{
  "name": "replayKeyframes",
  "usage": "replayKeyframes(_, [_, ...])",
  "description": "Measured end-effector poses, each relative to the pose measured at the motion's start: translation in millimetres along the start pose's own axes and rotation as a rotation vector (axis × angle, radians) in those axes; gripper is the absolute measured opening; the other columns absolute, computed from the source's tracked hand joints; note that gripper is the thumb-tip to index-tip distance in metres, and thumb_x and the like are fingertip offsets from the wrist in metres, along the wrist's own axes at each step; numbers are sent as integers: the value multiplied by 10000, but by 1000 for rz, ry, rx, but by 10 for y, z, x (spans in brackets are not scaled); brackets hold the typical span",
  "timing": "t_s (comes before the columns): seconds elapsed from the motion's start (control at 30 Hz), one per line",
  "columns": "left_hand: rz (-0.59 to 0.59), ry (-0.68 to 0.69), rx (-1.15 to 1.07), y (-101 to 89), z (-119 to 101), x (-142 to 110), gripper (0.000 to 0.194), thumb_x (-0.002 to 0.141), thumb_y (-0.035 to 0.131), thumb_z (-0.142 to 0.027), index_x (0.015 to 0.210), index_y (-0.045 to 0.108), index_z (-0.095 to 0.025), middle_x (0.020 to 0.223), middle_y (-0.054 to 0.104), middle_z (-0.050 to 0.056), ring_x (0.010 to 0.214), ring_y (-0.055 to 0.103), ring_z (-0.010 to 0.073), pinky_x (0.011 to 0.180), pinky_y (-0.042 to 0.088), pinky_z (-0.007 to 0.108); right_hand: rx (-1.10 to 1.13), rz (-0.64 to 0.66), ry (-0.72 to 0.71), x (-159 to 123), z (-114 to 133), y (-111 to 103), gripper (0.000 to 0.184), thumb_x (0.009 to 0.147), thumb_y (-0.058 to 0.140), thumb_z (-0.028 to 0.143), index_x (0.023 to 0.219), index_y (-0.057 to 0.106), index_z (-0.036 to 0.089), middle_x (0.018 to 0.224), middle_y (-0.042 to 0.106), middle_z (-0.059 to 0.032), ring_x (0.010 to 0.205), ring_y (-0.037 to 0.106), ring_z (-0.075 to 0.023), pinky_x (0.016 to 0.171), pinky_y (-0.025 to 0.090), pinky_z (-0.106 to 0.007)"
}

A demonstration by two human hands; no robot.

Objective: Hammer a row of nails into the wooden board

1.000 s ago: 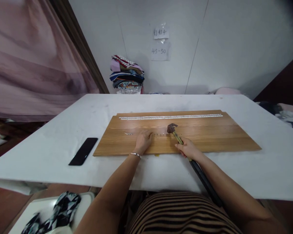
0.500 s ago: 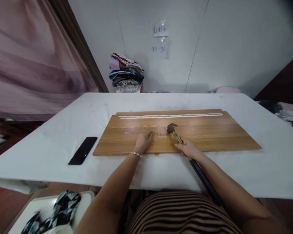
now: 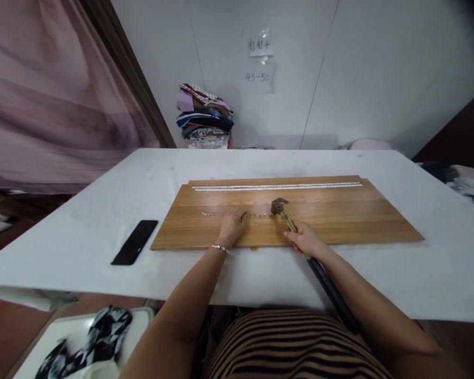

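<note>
A flat wood-grain board [image 3: 339,221] lies on the table, with a row of small nails [image 3: 260,215] standing in it. My left hand [image 3: 232,225] rests on the board at the row's left end; thumb and fingertips are pinched together, and whatever is between them is too small to make out. Several loose nails [image 3: 207,213] lie left of that hand. My right hand [image 3: 305,238] grips a claw hammer [image 3: 290,225] by its shaft, well above the black grip. The rusty hammer head is over the board, right of the nails by my left hand.
Two white marked strips [image 3: 276,187] run along the board's far edge. A black phone [image 3: 135,243] lies on the white-covered table [image 3: 82,231] at the left. Behind the table are folded clothes [image 3: 205,117] and a wall with paper notes [image 3: 259,78]. A stool [image 3: 142,316] with patterned cloth stands at lower left.
</note>
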State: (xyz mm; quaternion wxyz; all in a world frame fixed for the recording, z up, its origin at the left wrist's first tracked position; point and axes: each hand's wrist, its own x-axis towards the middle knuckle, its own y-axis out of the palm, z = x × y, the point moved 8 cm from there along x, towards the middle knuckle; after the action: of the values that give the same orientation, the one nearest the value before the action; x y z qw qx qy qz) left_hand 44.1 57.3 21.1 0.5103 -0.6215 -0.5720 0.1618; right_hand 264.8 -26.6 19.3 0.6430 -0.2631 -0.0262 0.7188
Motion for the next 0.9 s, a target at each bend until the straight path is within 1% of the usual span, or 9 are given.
replayKeyframes(0.17, [-4, -5, -4, 12, 16, -2, 200, 915, 553, -156, 944, 747, -195, 960, 750, 71, 946, 665, 200, 913, 521, 331, -6, 10, -4, 4, -7, 6, 103, 875, 557, 184, 854, 464, 223, 367, 433, 111, 308, 377, -100, 360, 283, -204])
replayKeyframes(0.4, [11, -4, 17, 20, 13, -3, 208, 923, 538, -167, 940, 744, -189, 954, 755, 70, 936, 669, 201, 897, 531, 338, 10, 0, -20, 41, -87, -5, 107, 855, 588, 222, 905, 493, 215, 375, 442, 115, 309, 381, -105, 360, 275, -206])
replayKeyframes(0.57, [11, -3, 33, 19, 7, 0, 209, 926, 533, -170, 932, 742, -182, 948, 758, 78, 938, 679, 214, 896, 541, 353, 5, 5, -11, 23, -40, 0, 83, 855, 565, 189, 901, 499, 210, 371, 432, 117, 303, 376, -101, 355, 274, -202])
replayKeyframes(0.73, [13, -7, 27, 19, 5, -1, 202, 918, 539, -164, 922, 739, -195, 953, 759, 72, 946, 684, 210, 909, 543, 351, -4, -8, -8, 11, -16, -12, 88, 855, 580, 206, 895, 502, 211, 362, 434, 113, 304, 380, -103, 362, 270, -200])
replayKeyframes(0.9, [24, 26, 15, -15, -64, 1, 184, 915, 546, -181, 963, 722, -204, 989, 755, 69, 975, 674, 211, 938, 535, 363, 8, 12, 1, 8, -24, 5, 98, 851, 587, 208, 919, 516, 206, 360, 428, 114, 300, 379, -104, 355, 264, -197])
